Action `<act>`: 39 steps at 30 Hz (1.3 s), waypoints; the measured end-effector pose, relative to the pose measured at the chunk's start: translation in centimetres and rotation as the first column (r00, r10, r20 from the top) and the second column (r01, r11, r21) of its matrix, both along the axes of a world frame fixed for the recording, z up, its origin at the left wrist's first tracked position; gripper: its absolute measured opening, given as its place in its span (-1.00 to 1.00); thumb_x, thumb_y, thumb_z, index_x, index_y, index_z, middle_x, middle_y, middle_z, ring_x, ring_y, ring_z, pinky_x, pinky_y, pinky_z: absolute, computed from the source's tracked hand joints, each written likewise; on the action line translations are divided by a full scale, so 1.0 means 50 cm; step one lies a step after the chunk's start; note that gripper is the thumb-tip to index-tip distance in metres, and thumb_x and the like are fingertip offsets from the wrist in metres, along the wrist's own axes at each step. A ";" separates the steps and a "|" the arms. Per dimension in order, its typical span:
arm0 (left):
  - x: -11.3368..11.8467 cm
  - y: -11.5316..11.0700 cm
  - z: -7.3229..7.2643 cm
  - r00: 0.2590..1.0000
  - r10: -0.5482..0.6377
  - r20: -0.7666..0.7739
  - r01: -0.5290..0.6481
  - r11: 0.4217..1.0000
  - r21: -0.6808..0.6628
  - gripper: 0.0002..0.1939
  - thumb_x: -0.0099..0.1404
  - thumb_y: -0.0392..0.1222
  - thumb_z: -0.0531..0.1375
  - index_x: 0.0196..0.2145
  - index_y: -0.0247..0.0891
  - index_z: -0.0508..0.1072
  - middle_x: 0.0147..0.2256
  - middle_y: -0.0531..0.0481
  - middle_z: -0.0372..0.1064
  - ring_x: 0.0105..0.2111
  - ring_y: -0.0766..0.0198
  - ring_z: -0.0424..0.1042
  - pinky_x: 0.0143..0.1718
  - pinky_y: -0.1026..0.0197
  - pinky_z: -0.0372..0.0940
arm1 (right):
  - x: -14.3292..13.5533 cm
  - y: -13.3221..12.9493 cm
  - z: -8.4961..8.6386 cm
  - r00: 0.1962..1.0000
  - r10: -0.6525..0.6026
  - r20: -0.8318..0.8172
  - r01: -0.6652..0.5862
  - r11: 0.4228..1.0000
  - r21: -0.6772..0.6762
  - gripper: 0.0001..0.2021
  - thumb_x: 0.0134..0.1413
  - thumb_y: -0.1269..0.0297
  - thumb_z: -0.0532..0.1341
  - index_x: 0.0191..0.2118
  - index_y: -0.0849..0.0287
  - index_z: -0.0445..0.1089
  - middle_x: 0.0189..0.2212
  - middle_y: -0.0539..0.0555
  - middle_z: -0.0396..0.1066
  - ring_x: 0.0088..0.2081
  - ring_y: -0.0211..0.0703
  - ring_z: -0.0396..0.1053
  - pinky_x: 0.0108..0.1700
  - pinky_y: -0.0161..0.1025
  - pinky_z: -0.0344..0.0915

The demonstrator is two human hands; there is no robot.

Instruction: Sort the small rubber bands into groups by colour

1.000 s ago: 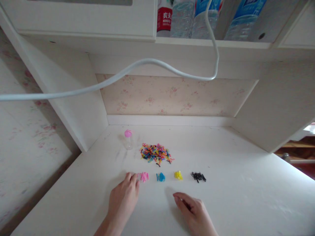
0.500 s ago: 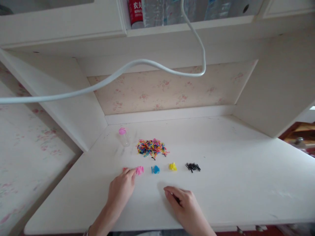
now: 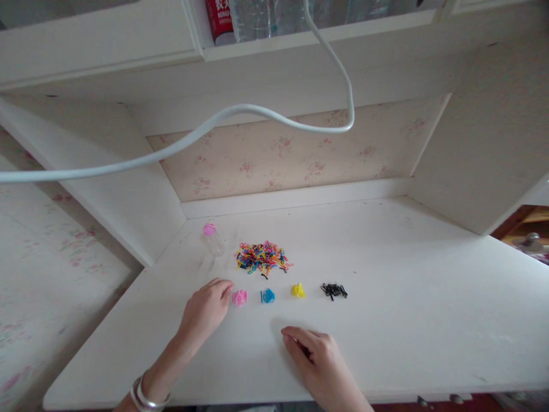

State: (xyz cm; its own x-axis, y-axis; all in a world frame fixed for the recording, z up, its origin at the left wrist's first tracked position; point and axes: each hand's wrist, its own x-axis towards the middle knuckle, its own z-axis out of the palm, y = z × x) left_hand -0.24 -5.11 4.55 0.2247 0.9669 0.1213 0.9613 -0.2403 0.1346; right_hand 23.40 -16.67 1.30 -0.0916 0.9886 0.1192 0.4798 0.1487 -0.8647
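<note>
My left hand (image 3: 206, 308) is just left of a small pile of pink rubber bands (image 3: 239, 297), its fingers bent and pressed together. Whatever they may hold is hidden. My right hand (image 3: 316, 361) rests near the front of the white tabletop (image 3: 407, 320), fingers curled and thumb against the index finger, with nothing showing between them. Between and beyond the hands lie a blue pile of bands (image 3: 268, 296), a yellow pile (image 3: 298, 290) and a black pile (image 3: 334, 290). Behind these is a larger heap of mixed-colour rubber bands (image 3: 261, 257).
A clear bottle with a pink lid (image 3: 209, 229) lies at the back left. A white cable (image 3: 240, 109) hangs across the view above the table. Overhead, a shelf (image 3: 300, 37) holds bottles and a red can (image 3: 221, 20). Side panels border the table's back.
My left hand has shifted slightly up and left, and its bracelets now show. The reddish bands seen by its fingertips are now out of sight. My right hand has hardly moved.
</note>
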 end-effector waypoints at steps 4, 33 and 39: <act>0.019 0.098 0.009 0.996 -0.059 -0.064 0.055 0.997 -0.053 -0.73 0.31 -0.12 -0.03 -0.25 -0.08 0.47 -0.21 0.07 0.47 -0.24 0.28 0.44 -0.24 0.31 0.23 | -0.003 0.004 -0.009 1.000 -0.011 -0.009 0.012 1.000 0.017 -0.67 0.20 0.11 0.00 -0.26 0.09 0.49 -0.49 0.02 0.45 -0.50 -0.30 0.35 -0.45 -0.43 0.15; 0.080 0.325 0.028 0.923 -0.183 -0.340 0.146 0.980 -0.133 -0.74 0.14 -0.38 0.06 -0.24 -0.24 0.47 -0.20 -0.15 0.35 -0.20 0.16 0.40 -0.23 0.21 0.25 | 0.000 0.003 -0.006 0.996 -0.003 0.094 -0.001 0.999 0.040 -0.63 0.24 0.12 -0.05 -0.25 0.09 0.48 -0.48 0.04 0.46 -0.46 -0.30 0.39 -0.41 -0.47 0.17; 0.077 0.313 0.048 0.926 -0.177 -0.334 0.157 0.984 -0.088 -0.76 0.21 -0.38 0.01 -0.26 -0.29 0.45 -0.21 -0.15 0.32 -0.24 0.20 0.40 -0.24 0.22 0.23 | 0.001 0.002 0.002 0.995 -0.008 0.100 0.005 1.000 0.030 -0.63 0.24 0.11 -0.05 -0.25 0.09 0.48 -0.48 0.04 0.46 -0.47 -0.30 0.39 -0.40 -0.46 0.18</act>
State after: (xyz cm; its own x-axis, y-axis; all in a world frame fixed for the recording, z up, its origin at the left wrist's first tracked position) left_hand 3.63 10.56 6.96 0.4011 0.9149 -0.0464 0.8987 -0.4028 -0.1735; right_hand 23.42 -16.58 1.38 -0.0979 0.9854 0.1394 0.5652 0.1703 -0.8072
